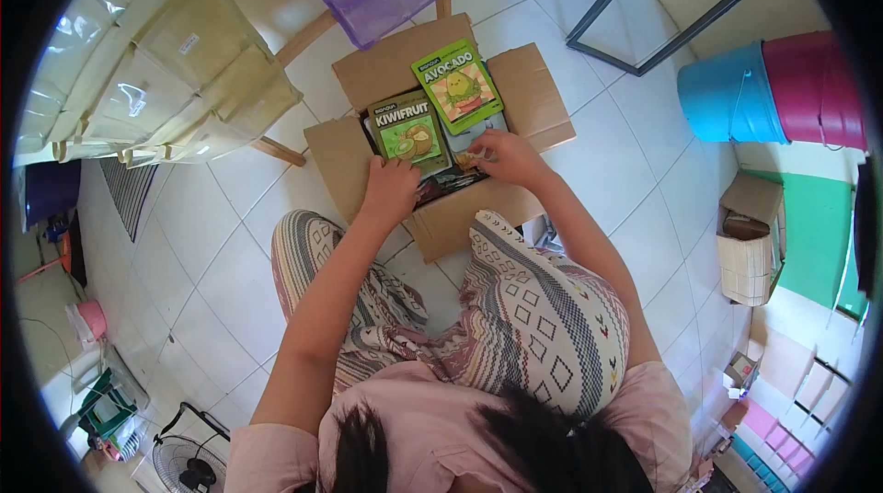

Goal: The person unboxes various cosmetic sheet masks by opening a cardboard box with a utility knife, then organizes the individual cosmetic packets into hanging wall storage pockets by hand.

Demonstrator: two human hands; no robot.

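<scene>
Going left to right here. The left hand [394,188] is partly curled with its fingers at the near left corner of the kiwifruit pack [401,125]. I can't tell whether it's gripping the pack or just resting there. The pack lies face up beyond that hand, long side running away from it, top leaning a bit left. A cardboard box flap [329,162] is left of the same hand, and some dark packets [451,181] sit to its right, down between the two hands.

The right hand [509,160] is nearly closed, thumb and fingers pinched around a small yellowish thing [470,161], too small to make out. That thing is on the hand's left side, so it's toward the left hand, but the right is clearly the nearer one. Its long axis? No clue, the fingers hide too much. The avocado pack [460,88] lies just beyond the right fingers, top tilted left, with a greyish item [477,132] peeking out between pack and hand. Another box flap [533,99] spreads out past the right hand, farther right.
</scene>
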